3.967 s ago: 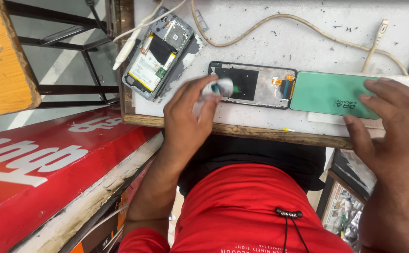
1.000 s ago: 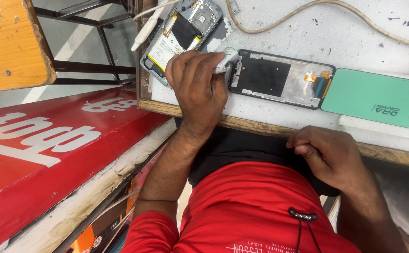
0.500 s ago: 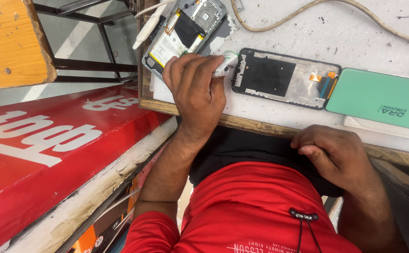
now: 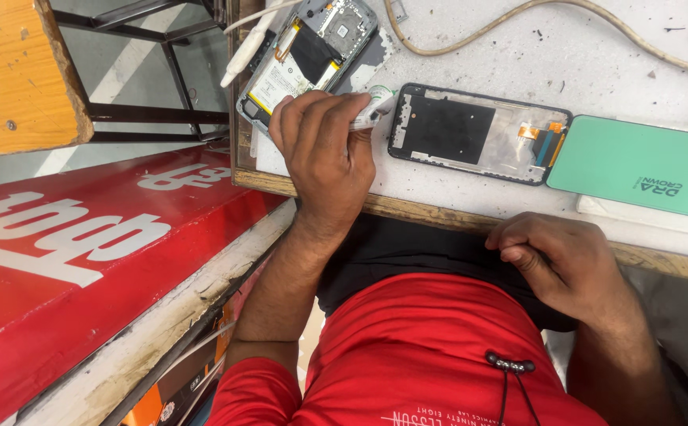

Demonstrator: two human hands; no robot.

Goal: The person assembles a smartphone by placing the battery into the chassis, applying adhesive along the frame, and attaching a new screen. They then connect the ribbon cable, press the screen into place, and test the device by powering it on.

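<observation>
Though mostly hidden, small white object [image 4: 374, 108] between left fingers [image 4: 336, 118]; right fingers [image 4: 529, 260] curled.

A white, scuffed desk [image 4: 596, 71] with a wooden front edge carries a green panel [image 4: 635, 166] at the right, lying on a white sheet. A beige cable [image 4: 517, 16] loops across the far part of the desk. A white stylus-like tool [image 4: 241, 59] lies at the desk's left edge. Left of the desk stands a black metal frame [image 4: 162, 79], and beyond it an orange wooden board [image 4: 13, 79]. A red sign [image 4: 83, 260] with white lettering slants below them, a worn pale ledge along its lower side.
</observation>
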